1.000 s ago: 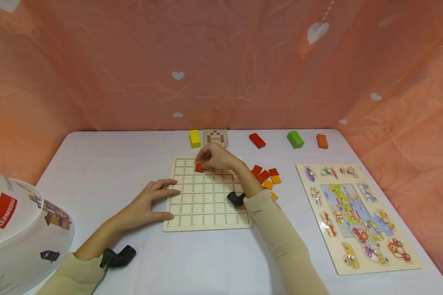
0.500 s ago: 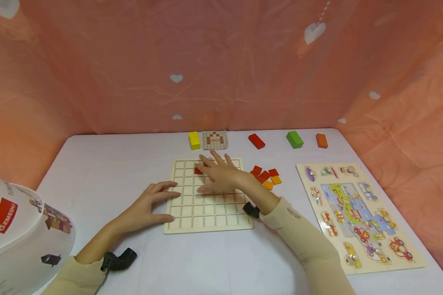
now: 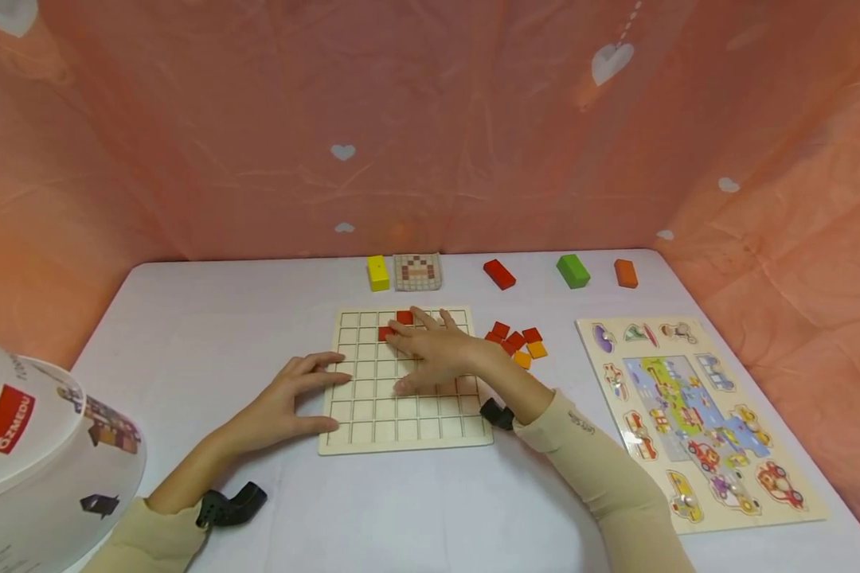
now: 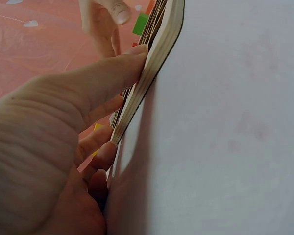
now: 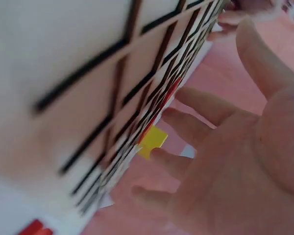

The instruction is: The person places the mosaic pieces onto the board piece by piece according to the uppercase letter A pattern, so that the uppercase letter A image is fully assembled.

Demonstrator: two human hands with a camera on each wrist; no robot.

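Note:
A wooden grid board (image 3: 364, 432) lies on the white table, marked into square cells. Two red square tiles sit in its upper part: one red tile (image 3: 404, 317) near the top edge, another red tile (image 3: 385, 333) one row nearer and to the left. My left hand (image 3: 279, 402) rests at the board's left edge, fingertips and thumb touching the rim; the left wrist view shows the thumb (image 4: 122, 66) on the edge. My right hand (image 3: 437, 354) is spread over the board's middle, fingers extended beside the tiles, holding nothing. It covers several cells.
Loose red and orange tiles (image 3: 516, 341) lie right of the board. Behind it are a pattern card (image 3: 417, 273) and yellow (image 3: 377, 273), red (image 3: 499, 274), green (image 3: 572, 271) and orange (image 3: 626, 273) blocks. A picture puzzle (image 3: 659, 477) lies right, a white bucket (image 3: 36, 493) left.
My right hand has let go of a red tile on the board, opened its fingers and drawn back toward the near right, uncovering both red tiles. The left hand has stayed at the edge.

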